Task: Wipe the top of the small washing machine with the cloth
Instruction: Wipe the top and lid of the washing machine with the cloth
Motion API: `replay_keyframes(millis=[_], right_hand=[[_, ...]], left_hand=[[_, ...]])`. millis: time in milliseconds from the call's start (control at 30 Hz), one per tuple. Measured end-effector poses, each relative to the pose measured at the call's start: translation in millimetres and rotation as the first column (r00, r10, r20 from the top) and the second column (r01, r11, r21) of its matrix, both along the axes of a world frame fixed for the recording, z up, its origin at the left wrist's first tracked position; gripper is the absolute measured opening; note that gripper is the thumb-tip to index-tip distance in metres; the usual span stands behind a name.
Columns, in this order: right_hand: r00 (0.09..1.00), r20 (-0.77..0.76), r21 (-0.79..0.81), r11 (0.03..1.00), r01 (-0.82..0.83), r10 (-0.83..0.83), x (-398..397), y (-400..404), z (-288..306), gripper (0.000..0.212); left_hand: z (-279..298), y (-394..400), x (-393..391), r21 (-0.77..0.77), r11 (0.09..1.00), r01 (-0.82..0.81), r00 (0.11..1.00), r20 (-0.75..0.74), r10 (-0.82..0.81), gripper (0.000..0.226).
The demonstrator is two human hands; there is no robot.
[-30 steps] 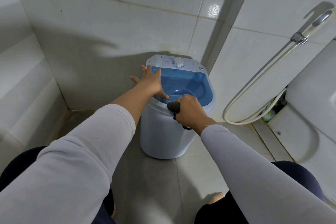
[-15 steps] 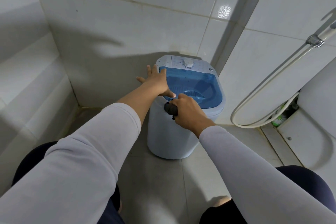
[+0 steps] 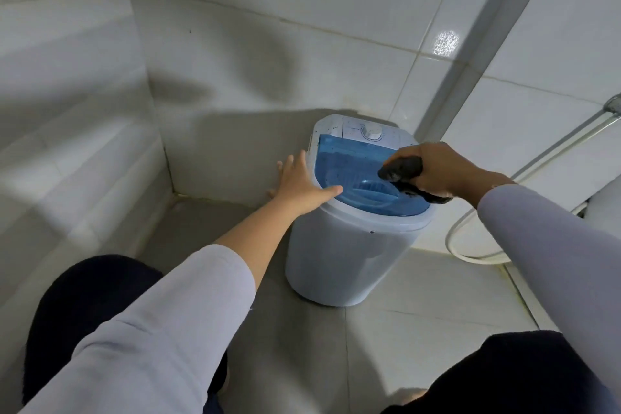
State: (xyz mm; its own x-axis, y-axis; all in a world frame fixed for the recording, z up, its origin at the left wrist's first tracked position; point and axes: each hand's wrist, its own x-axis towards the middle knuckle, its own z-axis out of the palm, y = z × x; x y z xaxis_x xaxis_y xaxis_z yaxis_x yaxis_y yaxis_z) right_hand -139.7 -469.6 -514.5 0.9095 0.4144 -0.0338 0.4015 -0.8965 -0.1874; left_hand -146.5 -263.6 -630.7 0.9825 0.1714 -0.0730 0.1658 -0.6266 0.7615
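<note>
bunching one dark cloth [image 3: 403,170] in my right hand [image 3: 443,171], fingers curled tight round it; it looks soft and limp, so i judge a wadded grip lets it press flat. beneath those fingers sits the blue lid [image 3: 353,175] of one small washing machine [image 3: 349,259], probably light and slick plastic. my left hand [image 3: 299,185] lies spread, fingers straight, bracing its rim. one dial [image 3: 371,133] lies beyond my knuckles.

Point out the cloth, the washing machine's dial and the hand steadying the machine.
cloth [image 3: 401,169]: head view, on the dark bunched end sticking out of the right hand.
dial [image 3: 371,133]: head view, on the white knob's top face.
left hand [image 3: 295,183]: head view, on the back of the hand.
</note>
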Motion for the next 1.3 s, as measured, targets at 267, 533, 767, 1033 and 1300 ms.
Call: replay_keyframes(millis=[267, 533, 767, 1033, 1300], right_hand=[[0.96, 0.036, -0.155, 0.951, -0.268, 0.276, 35, 10, 2, 0.047], [0.755, -0.045, -0.133, 0.745, -0.653, 0.654, 70, 27, -19, 0.054], [0.476, -0.071, -0.186, 0.457, -0.87, 0.877, 76, 40, -49, 0.054], [0.341, -0.007, -0.222, 0.331, -0.917, 0.94, 89, 39, -67, 0.046], [0.382, 0.067, -0.165, 0.388, -0.907, 0.922, 103, 54, -77, 0.048]], left_hand=[[-25, -24, -26, -0.153, 0.987, -0.056, 0.997, -0.056, 0.048, 0.127], [-36, -34, -27, -0.213, 0.969, -0.122, 0.991, -0.076, 0.108, 0.128], [-48, -35, -23, -0.279, 0.944, -0.178, 0.983, -0.102, 0.155, 0.136], [-51, -30, -18, -0.28, 0.944, -0.171, 0.98, -0.15, 0.133, 0.14], [-50, -24, -11, -0.251, 0.959, -0.131, 0.981, -0.173, 0.089, 0.144]])
